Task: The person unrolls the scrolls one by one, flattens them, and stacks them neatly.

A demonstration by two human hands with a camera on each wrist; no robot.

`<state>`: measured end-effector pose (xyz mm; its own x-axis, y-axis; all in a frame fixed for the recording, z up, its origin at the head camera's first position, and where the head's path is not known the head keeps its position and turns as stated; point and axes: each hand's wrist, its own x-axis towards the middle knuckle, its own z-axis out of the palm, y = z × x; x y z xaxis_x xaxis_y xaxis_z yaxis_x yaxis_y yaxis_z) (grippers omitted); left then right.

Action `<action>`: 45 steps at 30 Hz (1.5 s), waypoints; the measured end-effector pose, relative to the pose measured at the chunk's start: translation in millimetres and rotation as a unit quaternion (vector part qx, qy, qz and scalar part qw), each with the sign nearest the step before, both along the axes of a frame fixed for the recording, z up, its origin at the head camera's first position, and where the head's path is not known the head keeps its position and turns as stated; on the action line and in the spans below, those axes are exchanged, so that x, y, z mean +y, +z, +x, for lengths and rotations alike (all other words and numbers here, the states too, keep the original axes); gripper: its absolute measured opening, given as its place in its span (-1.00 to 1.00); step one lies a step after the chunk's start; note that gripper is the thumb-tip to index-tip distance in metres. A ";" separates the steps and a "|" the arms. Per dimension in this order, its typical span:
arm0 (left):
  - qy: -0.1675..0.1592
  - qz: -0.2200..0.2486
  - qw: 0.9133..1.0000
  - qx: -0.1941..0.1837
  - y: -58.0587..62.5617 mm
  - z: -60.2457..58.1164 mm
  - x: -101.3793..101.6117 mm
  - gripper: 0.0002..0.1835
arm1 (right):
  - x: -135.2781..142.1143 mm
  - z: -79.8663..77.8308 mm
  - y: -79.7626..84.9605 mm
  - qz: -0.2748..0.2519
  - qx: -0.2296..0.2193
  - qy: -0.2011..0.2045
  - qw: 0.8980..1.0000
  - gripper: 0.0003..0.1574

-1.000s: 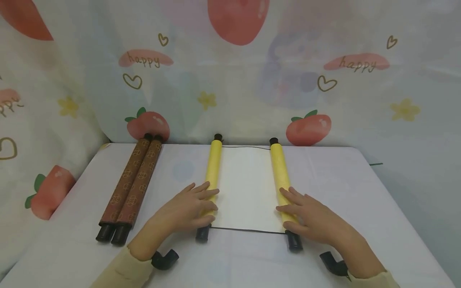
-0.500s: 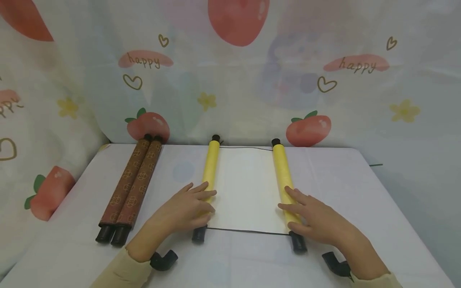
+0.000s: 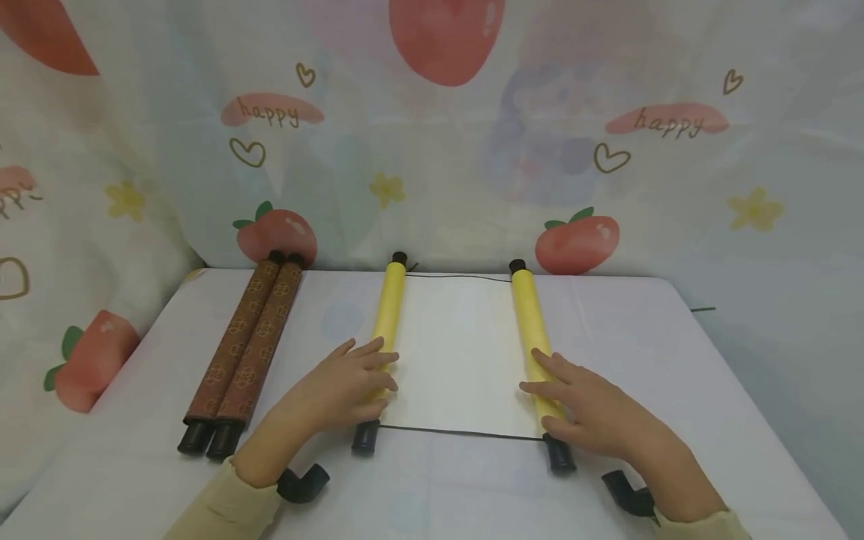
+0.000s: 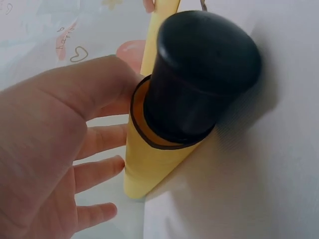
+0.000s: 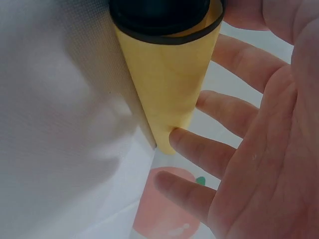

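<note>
L hand (image 3: 340,391), R hand (image 3: 594,409): fingers (image 5: 204,152) apart, touching 2 yel. rolls (image 3: 389,300); 2 brn scrolls (image 3: 262,341).

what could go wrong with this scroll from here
The sheet might curl up if the left hand and right hand lift off the left roll and right roll. It could skew, since both hands are at the rolls' near halves. If rolled far enough left, the left roll may bump the brown rolls lying there.

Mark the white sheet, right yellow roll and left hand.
White sheet (image 3: 466,352): head view, middle of its face.
Right yellow roll (image 3: 529,315): head view, upper half.
Left hand (image 3: 343,385): head view, back of hand.
</note>
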<state>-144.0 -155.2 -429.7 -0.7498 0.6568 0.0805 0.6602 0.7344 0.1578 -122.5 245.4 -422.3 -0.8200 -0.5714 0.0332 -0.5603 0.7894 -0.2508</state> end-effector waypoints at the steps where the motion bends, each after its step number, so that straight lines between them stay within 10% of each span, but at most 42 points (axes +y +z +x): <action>1: 0.000 0.000 1.000 -0.001 0.3 -0.4 -0.5 -0.81 | 0.2 0.1 0.8 -0.001 -0.004 -0.003 1.000 -0.44; 15: 0.021 -0.005 1.000 -0.013 -0.8 -3.4 -4.6 -0.79 | 2.1 -3.8 5.3 0.005 -0.031 -0.019 0.999 -0.70; 45: 0.033 -0.002 0.999 -0.022 3.4 -2.1 -9.7 -0.88 | 13.0 -3.2 6.9 0.011 -0.043 -0.051 0.998 -0.49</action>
<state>-146.1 -164.9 -426.3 -0.7942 0.6061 0.0446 0.6030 0.7767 0.1819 -125.7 258.4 -415.4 -0.8733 -0.4845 -0.0512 -0.4538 0.8471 -0.2767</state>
